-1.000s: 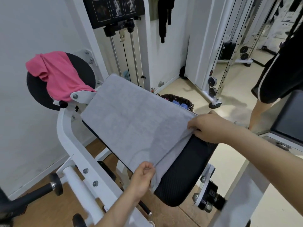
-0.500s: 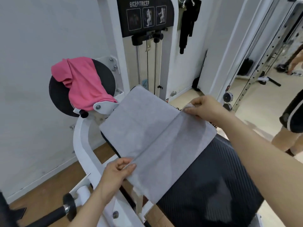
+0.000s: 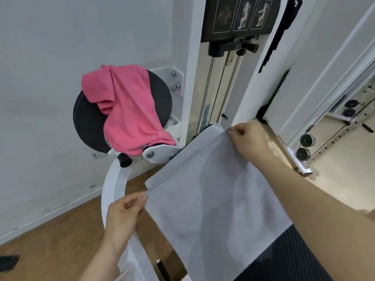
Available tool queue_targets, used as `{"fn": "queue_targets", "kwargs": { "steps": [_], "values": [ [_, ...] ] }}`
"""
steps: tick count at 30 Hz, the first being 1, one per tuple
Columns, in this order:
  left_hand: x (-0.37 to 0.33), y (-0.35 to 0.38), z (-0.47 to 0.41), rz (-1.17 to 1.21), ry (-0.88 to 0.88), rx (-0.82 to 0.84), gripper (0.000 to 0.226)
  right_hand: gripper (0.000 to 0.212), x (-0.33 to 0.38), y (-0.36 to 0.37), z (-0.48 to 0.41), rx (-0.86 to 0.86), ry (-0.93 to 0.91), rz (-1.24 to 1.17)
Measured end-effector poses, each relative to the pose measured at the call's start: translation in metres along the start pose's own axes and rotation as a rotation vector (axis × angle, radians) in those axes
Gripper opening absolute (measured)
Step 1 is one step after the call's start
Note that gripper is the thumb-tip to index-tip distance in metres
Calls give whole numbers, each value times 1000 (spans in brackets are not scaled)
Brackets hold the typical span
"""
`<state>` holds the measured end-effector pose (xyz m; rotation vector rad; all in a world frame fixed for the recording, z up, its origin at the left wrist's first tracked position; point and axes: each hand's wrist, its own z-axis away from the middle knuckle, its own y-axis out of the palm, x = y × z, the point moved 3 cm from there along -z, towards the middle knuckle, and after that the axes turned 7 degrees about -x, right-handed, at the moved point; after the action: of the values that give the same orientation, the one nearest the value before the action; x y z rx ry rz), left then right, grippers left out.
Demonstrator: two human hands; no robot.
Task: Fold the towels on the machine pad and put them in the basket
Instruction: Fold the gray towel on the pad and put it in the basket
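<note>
A grey towel (image 3: 207, 199) lies doubled over on the black machine pad (image 3: 284, 258), its top layer almost reaching the far edge. My left hand (image 3: 123, 216) pinches the towel's near-left corner. At the far corner my right hand (image 3: 248, 141) pinches the top layer. A crumpled pink towel (image 3: 129, 112) hangs over the black round disc (image 3: 85, 122) of the machine, behind and left of the grey one. No basket is visible.
The white curved machine frame (image 3: 113, 185) runs under my left hand. Behind the pad rises the weight-stack column with a black exercise chart (image 3: 239, 17). Wood floor lies at the left, a white wall behind, and cable pulleys (image 3: 306, 147) at the right.
Both hands carried the towel's near edge up and over to the far edge, folding it in half. The view has moved closer, and the basket and the other person have dropped out of sight.
</note>
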<state>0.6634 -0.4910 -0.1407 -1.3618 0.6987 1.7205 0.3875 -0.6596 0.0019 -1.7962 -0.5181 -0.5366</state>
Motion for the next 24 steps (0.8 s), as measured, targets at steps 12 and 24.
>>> {"fn": "queue_targets", "kwargs": {
  "steps": [12,24],
  "values": [
    [27,18,-66,-16,-32,-91,8,17,-2,58,-44,4,-39,179],
    [27,16,-63,61,-14,-142,11,7,4,54,-58,53,77,40]
  ]
}}
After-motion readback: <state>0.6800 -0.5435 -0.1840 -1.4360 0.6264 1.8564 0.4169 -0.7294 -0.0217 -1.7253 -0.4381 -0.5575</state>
